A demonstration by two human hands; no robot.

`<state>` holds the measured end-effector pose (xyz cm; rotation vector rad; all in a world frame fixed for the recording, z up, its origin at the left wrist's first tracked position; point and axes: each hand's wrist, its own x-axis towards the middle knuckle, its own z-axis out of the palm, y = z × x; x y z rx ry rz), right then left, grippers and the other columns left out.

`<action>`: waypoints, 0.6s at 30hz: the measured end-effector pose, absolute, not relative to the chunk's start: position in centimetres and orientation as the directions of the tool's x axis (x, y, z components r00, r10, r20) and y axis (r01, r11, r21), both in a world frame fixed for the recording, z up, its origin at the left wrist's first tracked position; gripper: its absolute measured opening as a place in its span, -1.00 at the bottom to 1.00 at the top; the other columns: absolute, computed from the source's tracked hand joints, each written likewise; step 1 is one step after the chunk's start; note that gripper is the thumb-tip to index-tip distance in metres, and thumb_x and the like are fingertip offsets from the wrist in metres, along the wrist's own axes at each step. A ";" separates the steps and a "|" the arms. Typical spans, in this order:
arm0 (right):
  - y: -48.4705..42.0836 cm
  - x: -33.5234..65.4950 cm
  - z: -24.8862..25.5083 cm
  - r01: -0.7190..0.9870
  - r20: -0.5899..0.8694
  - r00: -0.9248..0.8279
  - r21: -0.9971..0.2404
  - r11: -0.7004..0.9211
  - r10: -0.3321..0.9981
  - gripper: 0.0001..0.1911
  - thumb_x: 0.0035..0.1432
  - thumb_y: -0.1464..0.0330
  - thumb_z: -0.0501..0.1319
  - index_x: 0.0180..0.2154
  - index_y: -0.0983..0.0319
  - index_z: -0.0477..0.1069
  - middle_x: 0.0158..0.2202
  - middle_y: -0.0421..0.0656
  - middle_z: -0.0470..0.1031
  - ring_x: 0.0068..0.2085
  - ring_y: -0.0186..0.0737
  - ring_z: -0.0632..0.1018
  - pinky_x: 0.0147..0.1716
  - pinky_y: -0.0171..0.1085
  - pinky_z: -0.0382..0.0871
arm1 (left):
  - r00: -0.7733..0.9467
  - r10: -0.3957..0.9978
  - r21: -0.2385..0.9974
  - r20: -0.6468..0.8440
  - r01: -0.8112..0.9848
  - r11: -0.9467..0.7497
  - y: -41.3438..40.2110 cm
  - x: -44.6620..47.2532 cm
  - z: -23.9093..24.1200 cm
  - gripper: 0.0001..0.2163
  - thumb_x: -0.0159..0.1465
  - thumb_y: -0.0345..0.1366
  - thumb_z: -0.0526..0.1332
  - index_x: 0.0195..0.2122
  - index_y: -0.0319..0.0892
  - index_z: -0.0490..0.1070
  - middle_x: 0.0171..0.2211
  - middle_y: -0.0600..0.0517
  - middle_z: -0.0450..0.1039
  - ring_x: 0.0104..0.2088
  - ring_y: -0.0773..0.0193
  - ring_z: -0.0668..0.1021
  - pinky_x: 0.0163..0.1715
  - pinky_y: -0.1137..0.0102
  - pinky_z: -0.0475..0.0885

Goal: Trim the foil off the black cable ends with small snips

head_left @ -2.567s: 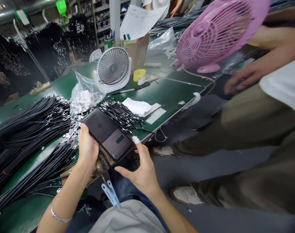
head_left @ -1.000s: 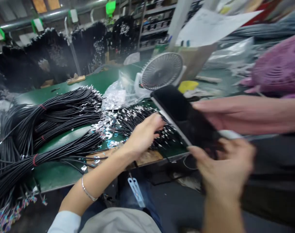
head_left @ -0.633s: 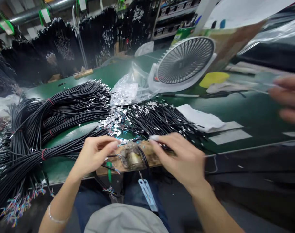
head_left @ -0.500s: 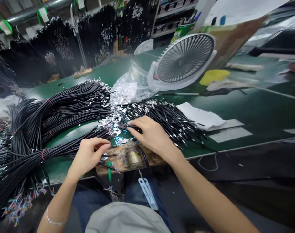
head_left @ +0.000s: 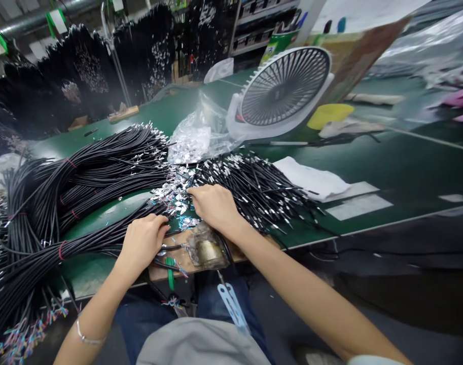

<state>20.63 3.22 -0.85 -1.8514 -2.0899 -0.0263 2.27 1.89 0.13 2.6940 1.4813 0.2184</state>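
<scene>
My left hand (head_left: 142, 243) is curled at the near edge of the green table (head_left: 402, 167), its fingers pinched on a thin black cable (head_left: 170, 248) that runs toward a taped wooden block (head_left: 201, 251). My right hand (head_left: 212, 205) rests, fingers bent, on a scatter of small silver terminals (head_left: 174, 192) beside a pile of short black cables with metal tips (head_left: 254, 185). What its fingertips grip is hidden. Long black cable bundles (head_left: 75, 187) lie to the left.
A white desk fan (head_left: 282, 94) stands behind a clear plastic bag of terminals (head_left: 195, 137). A white cloth (head_left: 311, 177), a yellow tape roll (head_left: 330, 115) and a cardboard box (head_left: 349, 56) lie to the right. Hanging cable bundles (head_left: 82, 66) fill the background.
The phone I held went to another person's hand on the right and left the view. Both my hands came down to the table edge; my right hand moved onto the silver terminals.
</scene>
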 end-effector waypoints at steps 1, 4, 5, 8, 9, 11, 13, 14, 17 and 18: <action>3.3 20.7 -1.0 0.961 0.286 -0.075 -0.235 0.146 0.955 -0.72 0.13 0.56 0.06 -0.23 0.33 0.52 -0.31 0.01 0.59 -0.30 -0.09 0.57 -0.34 -0.22 0.28 | 0.512 0.854 0.052 0.093 0.854 -0.517 1.9 2.6 0.1 -0.85 0.27 -0.33 0.12 -0.21 -0.14 0.46 -0.29 -0.01 0.52 -0.32 0.17 0.57 -0.36 0.36 0.39; 3.4 20.8 -1.2 0.940 0.345 -0.055 -0.300 0.165 0.937 -0.74 0.19 0.48 0.07 -0.16 0.28 0.49 -0.27 -0.05 0.58 -0.26 -0.13 0.56 -0.30 -0.24 0.32 | 0.461 0.882 -0.102 0.095 0.886 -0.452 1.6 4.0 0.0 -0.88 0.25 -0.36 0.15 -0.22 -0.18 0.43 -0.29 -0.05 0.47 -0.34 0.14 0.56 -0.47 0.37 0.35; 3.5 20.8 -1.1 0.930 0.365 -0.053 -0.320 0.179 0.929 -0.75 0.20 0.47 0.07 -0.15 0.28 0.49 -0.26 -0.06 0.58 -0.24 -0.13 0.56 -0.28 -0.25 0.33 | 0.454 0.886 -0.132 0.098 0.888 -0.441 1.6 4.4 -0.1 -0.90 0.24 -0.38 0.15 -0.24 -0.20 0.42 -0.29 -0.06 0.45 -0.33 0.14 0.55 -0.48 0.38 0.35; 3.8 20.6 -0.1 0.900 0.428 -0.060 -0.367 0.234 0.902 -0.75 0.23 0.44 0.06 -0.14 0.26 0.47 -0.20 -0.08 0.56 -0.20 -0.16 0.55 -0.25 -0.27 0.34 | 0.478 0.869 -0.188 0.125 0.872 -0.453 1.6 5.3 -0.4 -0.87 0.24 -0.51 0.08 -0.31 -0.23 0.40 -0.33 -0.08 0.42 -0.29 0.14 0.53 -0.43 0.37 0.34; 3.9 20.6 0.4 0.885 0.463 -0.063 -0.383 0.264 0.884 -0.75 0.23 0.44 0.06 -0.13 0.25 0.46 -0.19 -0.09 0.56 -0.20 -0.17 0.55 -0.25 -0.27 0.34 | 0.498 0.855 -0.196 0.144 0.862 -0.468 1.6 5.4 -0.5 -0.85 0.24 -0.53 0.06 -0.33 -0.23 0.39 -0.35 -0.07 0.41 -0.29 0.15 0.52 -0.40 0.35 0.35; 4.3 20.4 1.4 0.839 0.561 -0.065 -0.417 0.350 0.825 -0.76 0.24 0.44 0.05 -0.14 0.25 0.45 -0.20 -0.10 0.55 -0.21 -0.17 0.54 -0.25 -0.26 0.34 | 0.532 0.823 -0.185 0.199 0.845 -0.502 1.9 5.3 -0.8 -0.85 0.26 -0.50 0.05 -0.36 -0.22 0.37 -0.37 -0.06 0.40 -0.31 0.16 0.50 -0.34 0.32 0.34; 4.8 20.2 2.1 0.777 0.654 -0.041 -0.454 0.436 0.755 -0.77 0.23 0.45 0.03 -0.16 0.26 0.43 -0.25 -0.08 0.54 -0.25 -0.17 0.53 -0.26 -0.25 0.34 | 0.545 0.802 -0.154 0.244 0.838 -0.523 2.1 5.0 -1.0 -0.90 0.27 -0.42 0.08 -0.35 -0.20 0.36 -0.35 -0.04 0.39 -0.31 0.16 0.48 -0.32 0.31 0.33; 5.0 20.1 2.3 0.749 0.680 -0.020 -0.475 0.461 0.733 -0.77 0.23 0.46 0.01 -0.18 0.28 0.42 -0.27 -0.08 0.54 -0.27 -0.17 0.53 -0.28 -0.26 0.33 | 0.548 0.797 -0.145 0.253 0.836 -0.528 2.1 4.9 -1.0 -0.94 0.27 -0.39 0.12 -0.33 -0.20 0.36 -0.34 -0.04 0.39 -0.29 0.15 0.47 -0.32 0.30 0.33; 5.3 20.0 1.9 0.697 0.670 0.039 -0.550 0.461 0.741 -0.79 0.22 0.46 0.00 -0.22 0.29 0.39 -0.31 -0.07 0.53 -0.31 -0.19 0.52 -0.33 -0.27 0.32 | 0.565 0.791 -0.175 0.233 0.825 -0.538 2.1 4.8 -1.0 -0.94 0.21 -0.42 0.18 -0.28 -0.20 0.35 -0.30 -0.05 0.39 -0.24 0.11 0.45 -0.32 0.28 0.33; 5.3 20.0 1.6 0.685 0.656 0.047 -0.570 0.454 0.753 -0.80 0.21 0.45 0.00 -0.24 0.29 0.39 -0.32 -0.07 0.53 -0.33 -0.19 0.52 -0.34 -0.28 0.31 | 0.569 0.792 -0.192 0.222 0.821 -0.537 2.0 4.9 -1.0 -0.93 0.20 -0.45 0.18 -0.29 -0.20 0.36 -0.30 -0.06 0.40 -0.24 0.10 0.45 -0.32 0.27 0.33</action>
